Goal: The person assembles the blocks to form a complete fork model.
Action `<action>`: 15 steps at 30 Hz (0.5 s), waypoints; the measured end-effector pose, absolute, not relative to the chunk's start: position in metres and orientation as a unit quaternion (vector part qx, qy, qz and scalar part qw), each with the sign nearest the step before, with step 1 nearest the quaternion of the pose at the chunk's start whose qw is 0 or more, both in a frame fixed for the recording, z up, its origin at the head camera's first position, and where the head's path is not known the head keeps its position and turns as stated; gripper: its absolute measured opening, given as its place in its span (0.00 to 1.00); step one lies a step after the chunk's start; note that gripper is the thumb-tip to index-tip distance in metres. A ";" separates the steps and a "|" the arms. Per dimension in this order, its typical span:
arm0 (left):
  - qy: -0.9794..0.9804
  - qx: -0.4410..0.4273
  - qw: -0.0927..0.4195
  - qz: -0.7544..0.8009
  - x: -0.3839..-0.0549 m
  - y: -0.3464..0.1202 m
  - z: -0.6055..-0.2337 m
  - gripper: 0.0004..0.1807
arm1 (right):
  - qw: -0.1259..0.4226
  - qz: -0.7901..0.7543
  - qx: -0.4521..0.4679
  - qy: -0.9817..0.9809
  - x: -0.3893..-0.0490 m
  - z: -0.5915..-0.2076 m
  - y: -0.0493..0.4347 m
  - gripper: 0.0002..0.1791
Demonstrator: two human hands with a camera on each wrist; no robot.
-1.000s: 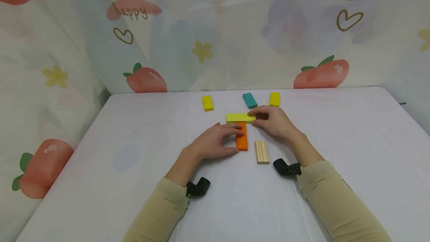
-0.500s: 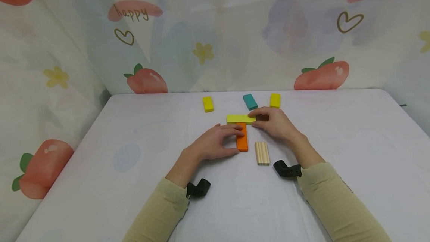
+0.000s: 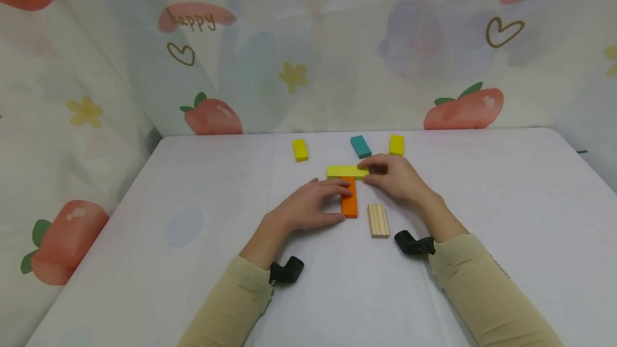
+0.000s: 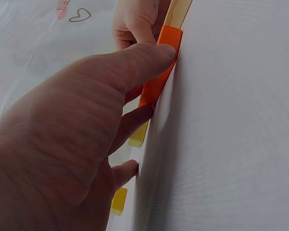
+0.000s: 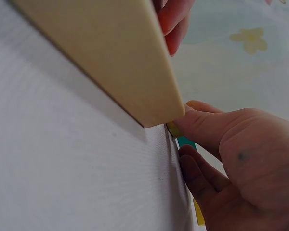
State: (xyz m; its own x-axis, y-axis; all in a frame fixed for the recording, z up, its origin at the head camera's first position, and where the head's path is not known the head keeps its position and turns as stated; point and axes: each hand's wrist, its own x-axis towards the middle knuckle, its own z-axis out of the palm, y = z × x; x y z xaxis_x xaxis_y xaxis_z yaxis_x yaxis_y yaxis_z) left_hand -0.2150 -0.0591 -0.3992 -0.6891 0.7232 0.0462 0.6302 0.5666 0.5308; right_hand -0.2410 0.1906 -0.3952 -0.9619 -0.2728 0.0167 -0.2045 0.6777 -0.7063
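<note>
In the head view, an orange block (image 3: 350, 206) lies lengthwise on the white table, and a yellow-green block (image 3: 340, 171) lies crosswise at its far end, so the two form a T. My left hand (image 3: 308, 205) pinches the orange block between the thumb at its near end and fingers toward its far end. The left wrist view shows the thumb on the orange block's end (image 4: 169, 36). With thumb and fingertip, my right hand (image 3: 394, 175) pinches the right end of the yellow-green block. A grooved natural wood block (image 3: 378, 221) lies to the right of the orange one.
Along the far side of the white table (image 3: 506, 218) lie a yellow block (image 3: 300, 150), a teal block (image 3: 361, 146) and another yellow block (image 3: 397, 144), the last just beyond the right hand. A printed cloth (image 3: 337, 68) hangs behind the table's back edge.
</note>
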 end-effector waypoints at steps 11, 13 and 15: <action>0.880 0.387 0.089 0.260 -0.215 -0.059 -0.400 0.25 | 0.050 -0.374 -0.131 0.917 -0.241 -0.394 0.190 0.17; 0.881 0.386 0.090 0.260 -0.215 -0.059 -0.399 0.25 | 0.050 -0.374 -0.130 0.917 -0.241 -0.394 0.190 0.17; 0.881 0.385 0.092 0.259 -0.215 -0.058 -0.399 0.25 | 0.050 -0.373 -0.130 0.917 -0.241 -0.394 0.190 0.17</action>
State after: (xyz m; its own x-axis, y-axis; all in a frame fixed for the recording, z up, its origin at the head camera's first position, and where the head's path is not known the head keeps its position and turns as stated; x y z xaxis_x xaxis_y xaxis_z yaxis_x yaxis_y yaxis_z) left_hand -0.2154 -0.0581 -0.3989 -0.6870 0.7257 0.0384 0.6307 0.5692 0.5275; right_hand -0.2414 0.1903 -0.3944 -0.9610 -0.2765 0.0052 -0.2018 0.6883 -0.6968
